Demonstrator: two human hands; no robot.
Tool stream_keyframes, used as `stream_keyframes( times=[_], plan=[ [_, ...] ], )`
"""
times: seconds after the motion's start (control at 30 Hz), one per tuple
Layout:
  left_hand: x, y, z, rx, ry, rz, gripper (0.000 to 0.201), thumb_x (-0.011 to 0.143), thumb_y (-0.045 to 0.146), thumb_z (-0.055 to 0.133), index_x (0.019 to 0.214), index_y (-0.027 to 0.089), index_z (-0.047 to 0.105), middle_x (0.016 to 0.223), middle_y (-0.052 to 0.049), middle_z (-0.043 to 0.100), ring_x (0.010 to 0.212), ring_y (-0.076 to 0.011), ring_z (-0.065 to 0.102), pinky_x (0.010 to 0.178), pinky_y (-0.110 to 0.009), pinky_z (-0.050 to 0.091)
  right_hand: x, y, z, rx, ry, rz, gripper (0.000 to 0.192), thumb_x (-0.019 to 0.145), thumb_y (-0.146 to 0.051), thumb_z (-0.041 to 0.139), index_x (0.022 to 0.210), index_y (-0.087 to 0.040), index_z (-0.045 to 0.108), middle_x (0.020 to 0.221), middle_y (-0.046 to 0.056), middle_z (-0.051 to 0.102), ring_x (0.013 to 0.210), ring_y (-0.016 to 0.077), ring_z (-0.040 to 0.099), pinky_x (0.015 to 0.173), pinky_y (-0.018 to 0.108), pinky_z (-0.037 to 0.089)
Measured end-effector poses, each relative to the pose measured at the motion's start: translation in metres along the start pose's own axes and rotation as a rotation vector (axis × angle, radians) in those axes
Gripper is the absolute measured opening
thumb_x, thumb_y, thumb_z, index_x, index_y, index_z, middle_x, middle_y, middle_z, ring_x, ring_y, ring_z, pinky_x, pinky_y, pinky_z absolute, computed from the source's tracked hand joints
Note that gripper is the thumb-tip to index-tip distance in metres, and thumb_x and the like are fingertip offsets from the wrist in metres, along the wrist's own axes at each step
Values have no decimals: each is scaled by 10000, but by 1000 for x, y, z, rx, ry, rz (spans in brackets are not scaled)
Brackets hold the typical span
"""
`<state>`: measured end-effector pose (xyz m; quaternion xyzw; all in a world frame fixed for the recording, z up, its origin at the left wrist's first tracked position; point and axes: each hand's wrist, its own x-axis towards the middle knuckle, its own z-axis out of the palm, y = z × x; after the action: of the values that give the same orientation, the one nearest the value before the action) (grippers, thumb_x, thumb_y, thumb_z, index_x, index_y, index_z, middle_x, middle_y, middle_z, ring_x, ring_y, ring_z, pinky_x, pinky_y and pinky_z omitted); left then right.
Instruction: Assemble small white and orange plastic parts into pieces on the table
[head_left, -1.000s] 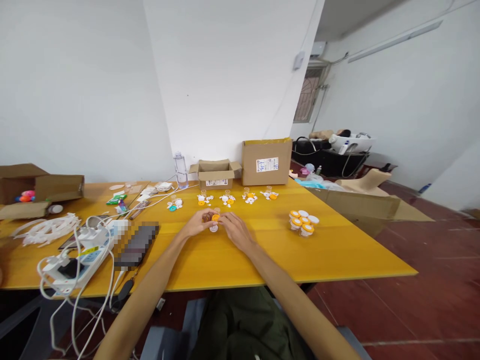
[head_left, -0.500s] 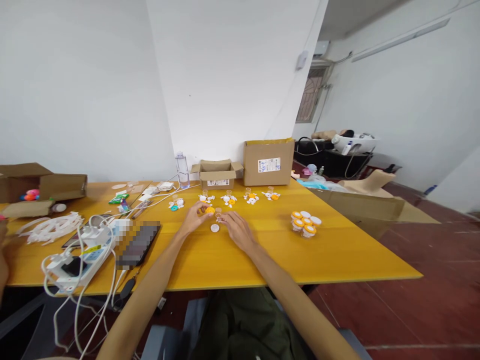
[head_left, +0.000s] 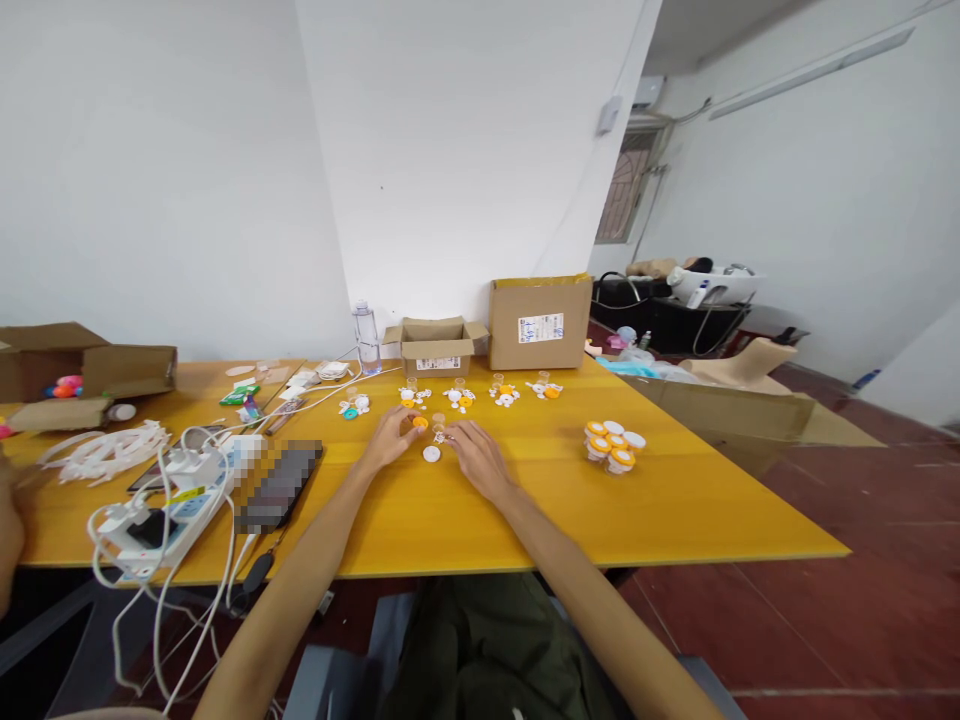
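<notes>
My left hand [head_left: 393, 438] pinches an orange ring-shaped lid [head_left: 421, 423] at its edge, just above the yellow table. Close by on the right, my right hand [head_left: 474, 452] has its fingertips closed on a small white plastic part [head_left: 440, 437], too small to make out fully. A clear little cup [head_left: 439, 421] stands right behind that part. In front of both hands a round white disc [head_left: 431, 454] lies flat on the table. Behind them is a row of part groups, each with a clear cup and white and orange pieces [head_left: 459, 398]; the leftmost group has a teal piece [head_left: 350, 411].
Several orange-and-white lidded jars [head_left: 615, 446] cluster at the right. An open carton [head_left: 436, 358], a larger box [head_left: 540, 325] and a bottle [head_left: 367, 340] stand at the back. Leftward lie a power strip [head_left: 176, 530] with cables and a blurred phone [head_left: 279, 487]. Another person's arm [head_left: 9, 525] shows far left.
My hands have barely moved; both still hold their pieces. The view has shifted slightly. The other person's arm at the far left has moved a little.
</notes>
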<state>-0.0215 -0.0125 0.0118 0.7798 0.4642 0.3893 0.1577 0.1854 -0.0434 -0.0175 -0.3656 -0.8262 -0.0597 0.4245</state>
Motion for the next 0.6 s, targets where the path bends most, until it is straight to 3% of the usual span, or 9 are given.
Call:
stream_keyframes(
  times=[0.6],
  plan=[
    [-2,-8,5,152,-74,1,137,849,328,610,889,217,682,920,-51,688,954,-242,610,919,-382,479,-1,-1,2,-13,15,-43,195,966,-159,486,988,-240,661,956,64,681,885,200,618,779,326,517]
  ],
)
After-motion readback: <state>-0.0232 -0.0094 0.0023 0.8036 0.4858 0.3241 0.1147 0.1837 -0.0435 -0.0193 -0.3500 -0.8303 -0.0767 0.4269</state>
